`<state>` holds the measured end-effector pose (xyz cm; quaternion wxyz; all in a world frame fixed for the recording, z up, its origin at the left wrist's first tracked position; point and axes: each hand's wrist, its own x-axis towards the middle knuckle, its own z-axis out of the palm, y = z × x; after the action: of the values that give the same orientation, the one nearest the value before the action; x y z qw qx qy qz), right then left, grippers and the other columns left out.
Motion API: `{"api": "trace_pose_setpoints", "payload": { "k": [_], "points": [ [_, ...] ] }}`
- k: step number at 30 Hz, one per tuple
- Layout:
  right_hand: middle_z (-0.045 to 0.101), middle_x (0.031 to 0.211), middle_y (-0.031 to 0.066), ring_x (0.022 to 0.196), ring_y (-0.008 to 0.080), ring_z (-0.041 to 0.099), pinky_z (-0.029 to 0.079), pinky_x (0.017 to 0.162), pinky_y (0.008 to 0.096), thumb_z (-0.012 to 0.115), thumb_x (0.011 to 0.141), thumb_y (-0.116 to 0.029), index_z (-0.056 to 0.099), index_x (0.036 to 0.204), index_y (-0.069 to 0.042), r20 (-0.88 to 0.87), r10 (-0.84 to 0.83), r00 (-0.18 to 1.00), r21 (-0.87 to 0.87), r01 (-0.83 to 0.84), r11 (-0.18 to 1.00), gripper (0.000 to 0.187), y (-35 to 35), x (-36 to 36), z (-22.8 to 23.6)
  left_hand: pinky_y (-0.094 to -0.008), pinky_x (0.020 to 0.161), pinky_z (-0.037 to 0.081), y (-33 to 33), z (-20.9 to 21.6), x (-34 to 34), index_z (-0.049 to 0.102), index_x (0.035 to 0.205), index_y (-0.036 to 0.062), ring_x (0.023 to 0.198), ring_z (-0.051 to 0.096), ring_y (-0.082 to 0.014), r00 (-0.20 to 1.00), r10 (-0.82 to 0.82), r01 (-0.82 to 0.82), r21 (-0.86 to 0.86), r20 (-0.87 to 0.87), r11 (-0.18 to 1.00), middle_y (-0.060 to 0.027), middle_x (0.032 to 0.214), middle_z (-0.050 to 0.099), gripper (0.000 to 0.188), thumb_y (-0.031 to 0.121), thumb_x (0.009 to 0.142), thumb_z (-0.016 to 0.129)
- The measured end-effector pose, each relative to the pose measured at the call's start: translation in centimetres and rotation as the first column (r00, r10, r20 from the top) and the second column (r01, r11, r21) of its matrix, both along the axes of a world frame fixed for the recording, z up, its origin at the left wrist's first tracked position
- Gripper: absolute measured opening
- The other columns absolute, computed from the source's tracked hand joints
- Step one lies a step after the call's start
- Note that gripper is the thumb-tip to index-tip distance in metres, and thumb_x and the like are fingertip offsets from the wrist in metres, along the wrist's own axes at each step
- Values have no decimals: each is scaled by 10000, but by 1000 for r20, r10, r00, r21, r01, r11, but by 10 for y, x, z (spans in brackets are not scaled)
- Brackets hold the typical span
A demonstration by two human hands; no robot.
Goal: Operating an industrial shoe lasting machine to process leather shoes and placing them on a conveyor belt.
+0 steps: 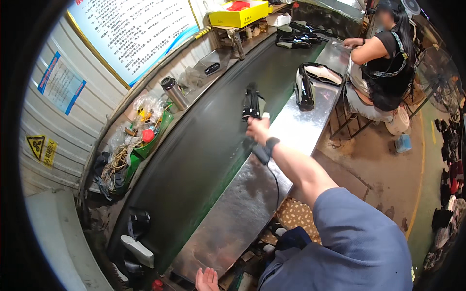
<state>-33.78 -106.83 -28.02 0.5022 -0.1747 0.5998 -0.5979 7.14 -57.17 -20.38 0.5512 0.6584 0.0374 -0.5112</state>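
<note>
My right hand [258, 130] reaches out over the dark conveyor belt [194, 140], its fingers closed at the near end of a black shoe [252, 103] with a pale side. One finger has a white covering on its tip. Around that wrist sits a dark band [272, 144], and a dark box with a cable [262, 153] hangs beside it. My left hand [207, 280] is low in the picture, open with the palm up and fingers stretched, holding nothing. It is by the near end of the shiny metal table [218, 218].
More black shoes lie at the belt's near left [137, 250], on the metal table [306, 87] and at the far end [296, 36]. A steel flask [174, 93] and a green bin of scraps [138, 160] line the wall. A co-worker [388, 63] sits at the far right.
</note>
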Motion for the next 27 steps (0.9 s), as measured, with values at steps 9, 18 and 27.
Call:
{"api": "trace_pose_setpoints", "payload": {
  "k": [9,18,27],
  "points": [
    [325,1655,207,1525,368,331,243,1260,565,751,785,-397,435,1562,-98,-988,138,-71,11,-921,-389,890,357,220,-13,-439,1007,521,-32,2,40,550,1381,68,1096,638,-282,986,-71,68,28,151,997,-146,1189,633,441,293,1016,654],
    [270,1712,91,1586,285,237,143,1298,548,759,786,-269,334,1631,-199,-841,30,-541,522,-824,-222,949,318,92,2,-315,739,583,-152,-25,146,586,1249,101,842,688,-181,940,-46,135,-245,338,960,-55,1014,681,334,140,955,738],
    [780,991,114,912,142,737,597,798,340,714,978,-176,602,1156,51,-360,840,406,124,-872,474,310,321,125,59,-419,1191,365,-266,-68,284,290,1591,10,1416,481,-354,362,-287,318,171,887,932,-230,1557,461,937,39,804,799]
  ]
}}
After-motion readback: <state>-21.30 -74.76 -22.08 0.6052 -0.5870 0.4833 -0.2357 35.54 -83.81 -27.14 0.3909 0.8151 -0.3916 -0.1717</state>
